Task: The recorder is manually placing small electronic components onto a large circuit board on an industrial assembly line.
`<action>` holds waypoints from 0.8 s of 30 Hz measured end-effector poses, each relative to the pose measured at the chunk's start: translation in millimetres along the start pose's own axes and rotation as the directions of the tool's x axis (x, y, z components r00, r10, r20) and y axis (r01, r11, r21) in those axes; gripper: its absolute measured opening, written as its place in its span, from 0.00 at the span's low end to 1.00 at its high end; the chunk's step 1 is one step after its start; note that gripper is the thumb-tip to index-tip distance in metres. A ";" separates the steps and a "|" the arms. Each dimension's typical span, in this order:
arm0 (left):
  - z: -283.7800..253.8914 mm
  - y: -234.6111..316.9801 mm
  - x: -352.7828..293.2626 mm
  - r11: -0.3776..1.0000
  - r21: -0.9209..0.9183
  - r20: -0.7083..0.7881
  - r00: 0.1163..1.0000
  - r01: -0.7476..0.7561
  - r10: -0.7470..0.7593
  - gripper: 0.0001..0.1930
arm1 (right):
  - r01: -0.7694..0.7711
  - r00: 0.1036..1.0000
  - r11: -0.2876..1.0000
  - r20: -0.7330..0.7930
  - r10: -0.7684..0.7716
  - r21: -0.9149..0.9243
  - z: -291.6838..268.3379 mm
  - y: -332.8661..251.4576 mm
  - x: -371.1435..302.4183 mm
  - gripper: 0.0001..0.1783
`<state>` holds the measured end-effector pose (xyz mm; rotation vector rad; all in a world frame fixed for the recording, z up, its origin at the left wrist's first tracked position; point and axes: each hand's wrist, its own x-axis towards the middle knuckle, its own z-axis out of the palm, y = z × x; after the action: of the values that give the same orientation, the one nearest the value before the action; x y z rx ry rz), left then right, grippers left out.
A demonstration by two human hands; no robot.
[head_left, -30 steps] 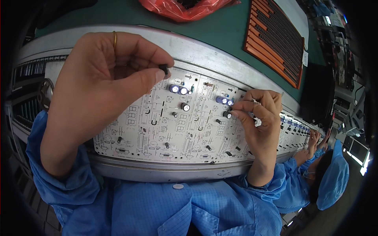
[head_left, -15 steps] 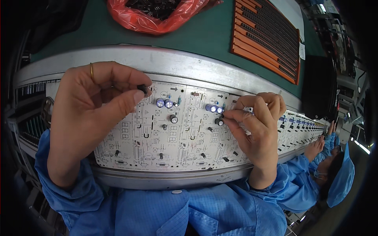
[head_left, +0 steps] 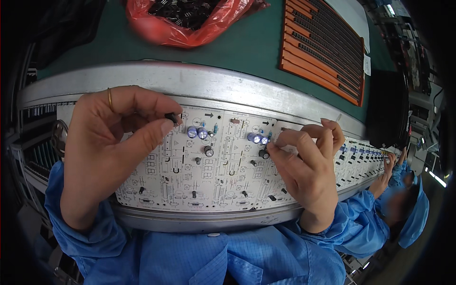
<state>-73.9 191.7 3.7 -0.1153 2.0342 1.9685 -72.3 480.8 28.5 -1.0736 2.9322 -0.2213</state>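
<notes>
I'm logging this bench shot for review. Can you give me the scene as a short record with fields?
Left hand: pinches a small black component over the white circuit board
Right hand: fingers on the board beside a silver-topped capacitor pair
Behind: red bag, orange tray
Far right: another person's hand

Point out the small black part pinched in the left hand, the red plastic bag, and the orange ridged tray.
Small black cylindrical component [head_left: 170,117], head view: its exposed end between left thumb and forefinger.
Red plastic bag of dark parts [head_left: 159,32], head view: its lower left fold.
Orange ridged rectangular tray [head_left: 319,45], head view: its middle ribs.
</notes>
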 end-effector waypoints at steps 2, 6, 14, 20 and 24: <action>0.1 0.1 0.0 1.000 -0.001 0.008 1.000 -0.003 0.003 0.08 | 0.037 0.999 0.998 0.016 -0.036 -0.049 -2.7 -2.0 -2.8 0.14; 2.6 7.5 0.9 0.999 -0.034 0.004 0.999 0.037 -0.036 0.09 | -0.123 0.975 0.981 -0.167 0.148 0.147 -19.5 15.1 -8.0 0.16; 14.0 8.1 -0.7 1.000 -0.020 0.033 0.999 0.019 -0.018 0.09 | -0.460 0.764 0.888 -0.506 0.401 0.009 -10.2 86.1 -25.5 0.09; 12.8 8.3 -0.1 1.000 0.005 0.047 0.999 0.021 -0.021 0.09 | -0.396 0.813 0.913 -0.502 0.297 -0.100 -6.3 108.8 -13.2 0.08; 10.3 5.6 0.3 1.000 0.019 0.058 0.998 -0.015 0.013 0.10 | -0.390 0.820 0.903 -0.514 0.251 -0.181 -1.2 118.9 -4.7 0.08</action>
<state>-74.0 202.2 8.9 -0.0391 2.0218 1.9371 -145.1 573.7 13.3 -0.5632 3.6284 -0.0717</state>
